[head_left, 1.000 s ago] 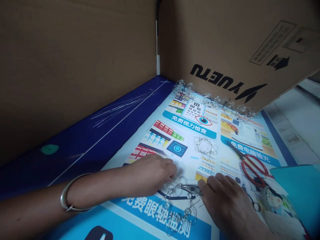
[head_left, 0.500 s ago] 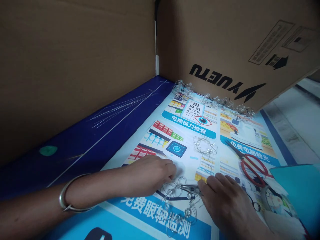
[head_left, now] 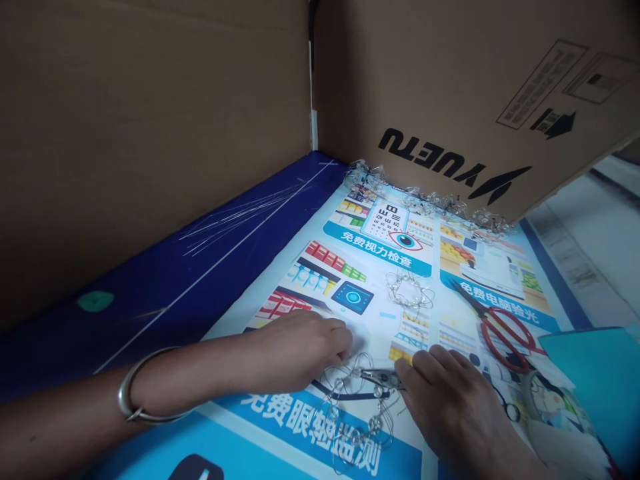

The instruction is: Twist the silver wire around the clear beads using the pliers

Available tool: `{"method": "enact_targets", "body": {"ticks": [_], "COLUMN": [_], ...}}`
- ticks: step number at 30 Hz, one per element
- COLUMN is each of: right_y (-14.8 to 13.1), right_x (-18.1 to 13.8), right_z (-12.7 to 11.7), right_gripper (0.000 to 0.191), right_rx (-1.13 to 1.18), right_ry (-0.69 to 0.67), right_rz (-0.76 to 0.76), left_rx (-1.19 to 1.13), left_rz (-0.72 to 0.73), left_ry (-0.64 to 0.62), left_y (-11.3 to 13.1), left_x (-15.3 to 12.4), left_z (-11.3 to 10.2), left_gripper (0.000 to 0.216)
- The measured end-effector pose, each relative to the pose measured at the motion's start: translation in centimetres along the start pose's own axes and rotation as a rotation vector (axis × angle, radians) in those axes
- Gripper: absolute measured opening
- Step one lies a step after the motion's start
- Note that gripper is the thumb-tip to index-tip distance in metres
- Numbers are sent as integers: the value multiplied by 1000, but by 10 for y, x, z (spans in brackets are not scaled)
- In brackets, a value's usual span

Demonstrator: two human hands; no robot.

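Note:
A ring of looped wire with clear beads (head_left: 375, 425) lies over the printed poster (head_left: 370, 340), close in front of me. My left hand (head_left: 300, 350) is closed at its upper left edge, fingertips pinched on the wire beside a bead. My right hand (head_left: 450, 400) grips a pair of pliers (head_left: 383, 378), whose handles are mostly hidden under the fingers. The jaws point left and touch the wire near the top of the ring. Further off sits a second beaded wire ring (head_left: 410, 291), apart from both hands.
Red-handled scissors (head_left: 507, 337) lie at the right, near a roll of tape (head_left: 543, 393) and a turquoise sheet (head_left: 595, 380). Several beaded wire pieces (head_left: 440, 203) line the foot of the cardboard wall (head_left: 450, 80). Loose straight wires (head_left: 240, 217) rest on the blue strip.

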State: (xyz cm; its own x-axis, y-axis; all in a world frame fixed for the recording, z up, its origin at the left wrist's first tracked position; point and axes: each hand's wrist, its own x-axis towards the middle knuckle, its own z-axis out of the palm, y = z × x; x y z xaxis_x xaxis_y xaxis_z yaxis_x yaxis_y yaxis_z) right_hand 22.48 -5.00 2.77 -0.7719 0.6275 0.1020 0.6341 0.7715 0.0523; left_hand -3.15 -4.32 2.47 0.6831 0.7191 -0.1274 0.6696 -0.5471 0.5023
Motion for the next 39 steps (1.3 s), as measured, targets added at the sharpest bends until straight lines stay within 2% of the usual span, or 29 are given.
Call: {"method": "enact_targets", "body": {"ticks": [22, 32, 39], "right_y": [2, 0, -1], "right_x": [-1, 1, 1], "right_z": [3, -2, -3], "right_gripper": [11, 11, 12], "right_rx": [9, -11, -7], "right_ry": [-1, -49, -50], "right_rz": [-1, 8, 18], "left_rx": [-8, -98, -173], "left_rz": [30, 19, 76], "left_ry": [-6, -25, -6], "left_y": [-1, 0, -3], "left_x": [1, 1, 1], "left_z": [-1, -8, -6], "left_gripper": [11, 9, 10]}}
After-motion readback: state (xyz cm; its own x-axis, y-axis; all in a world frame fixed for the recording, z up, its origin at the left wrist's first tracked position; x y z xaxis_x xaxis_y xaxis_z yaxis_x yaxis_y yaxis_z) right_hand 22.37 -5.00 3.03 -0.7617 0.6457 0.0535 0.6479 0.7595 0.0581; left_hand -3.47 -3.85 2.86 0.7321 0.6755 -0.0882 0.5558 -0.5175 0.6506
